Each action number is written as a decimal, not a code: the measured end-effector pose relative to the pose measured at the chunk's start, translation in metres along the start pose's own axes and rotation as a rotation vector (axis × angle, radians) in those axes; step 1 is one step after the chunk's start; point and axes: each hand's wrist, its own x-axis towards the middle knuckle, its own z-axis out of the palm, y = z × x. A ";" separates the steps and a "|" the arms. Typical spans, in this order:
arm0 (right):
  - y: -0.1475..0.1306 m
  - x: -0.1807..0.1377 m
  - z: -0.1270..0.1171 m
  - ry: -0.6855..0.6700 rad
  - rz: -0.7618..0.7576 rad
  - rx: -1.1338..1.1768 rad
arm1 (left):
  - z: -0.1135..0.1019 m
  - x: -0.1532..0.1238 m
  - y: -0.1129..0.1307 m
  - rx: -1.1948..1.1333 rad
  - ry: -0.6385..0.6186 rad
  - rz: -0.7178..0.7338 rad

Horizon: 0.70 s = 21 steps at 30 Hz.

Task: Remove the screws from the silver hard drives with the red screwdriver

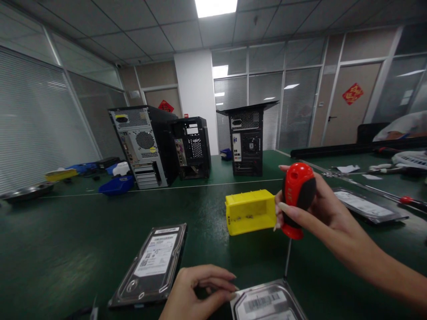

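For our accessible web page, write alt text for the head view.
A person's right hand holds a red-and-black screwdriver pointing down, its tip at one corner of a hard drive, with the left hand at another corner. Nearby on the green table are another drive, a yellow bin and three computer cases.

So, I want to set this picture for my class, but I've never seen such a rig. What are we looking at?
There's no machine: it's a person working bare-handed, seen from a camera worn on their head, looking forward and down. The right hand holds a red-and-black screwdriver, its shaft reaching down to the far right corner of a hard drive. The left hand is at that drive's left edge. Also on the green table are a second drive, a yellow bin and, farther back, computer cases.
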 end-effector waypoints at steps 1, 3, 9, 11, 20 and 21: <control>0.000 0.000 0.000 -0.003 0.002 -0.002 | 0.000 0.002 -0.001 -0.019 0.001 -0.013; 0.000 -0.001 0.000 -0.004 -0.003 -0.010 | 0.000 0.004 -0.003 -0.053 -0.013 -0.021; -0.003 -0.002 0.001 0.014 -0.023 -0.058 | -0.004 -0.002 -0.003 0.178 0.026 0.110; -0.002 -0.002 0.002 0.029 -0.017 -0.080 | -0.005 -0.006 0.000 0.343 0.037 0.208; -0.005 -0.003 0.003 0.023 -0.047 -0.128 | -0.006 -0.008 0.001 0.485 0.008 0.432; -0.005 -0.004 0.003 0.017 -0.050 -0.134 | -0.006 -0.007 0.000 0.480 -0.006 0.457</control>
